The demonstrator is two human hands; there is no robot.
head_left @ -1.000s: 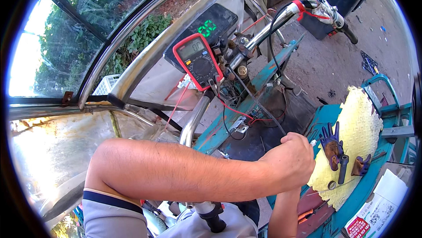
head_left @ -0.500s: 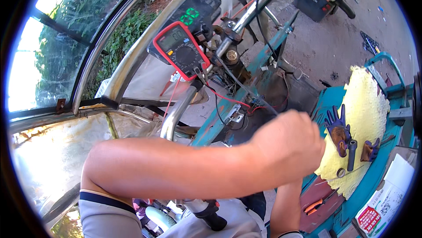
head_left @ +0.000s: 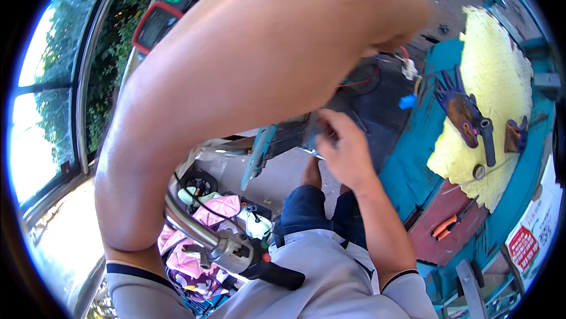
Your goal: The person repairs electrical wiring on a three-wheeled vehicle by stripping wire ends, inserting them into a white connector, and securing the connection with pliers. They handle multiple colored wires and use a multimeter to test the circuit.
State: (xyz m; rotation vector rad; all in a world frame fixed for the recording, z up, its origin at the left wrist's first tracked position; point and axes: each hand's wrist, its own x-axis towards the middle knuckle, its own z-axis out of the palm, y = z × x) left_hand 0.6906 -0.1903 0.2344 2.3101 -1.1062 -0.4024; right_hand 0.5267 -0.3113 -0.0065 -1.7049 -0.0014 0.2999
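My left arm crosses the view from the lower left. My left hand hangs at the upper right, its fingers mostly hidden beneath it and blurred. Just below it are a red wire and a white connector. A blue connector lies near the teal frame's edge. Lower and nearer to me, my right hand has its fingers curled, beside a small shiny metal part. What lies between those fingers, if anything, I cannot make out. A red-rimmed multimeter is partly covered by my left arm.
A handlebar grip juts out in front of me. Right, yellow foam covers the teal frame, bearing work gloves, a black tubular tool and a tape roll. An orange-handled tool lies nearer. Pink quilted fabric sits below left.
My left arm has swung up and away, now covering the middle of the vehicle and part of the multimeter. My right hand has come into sight below it. The whole view has shifted.
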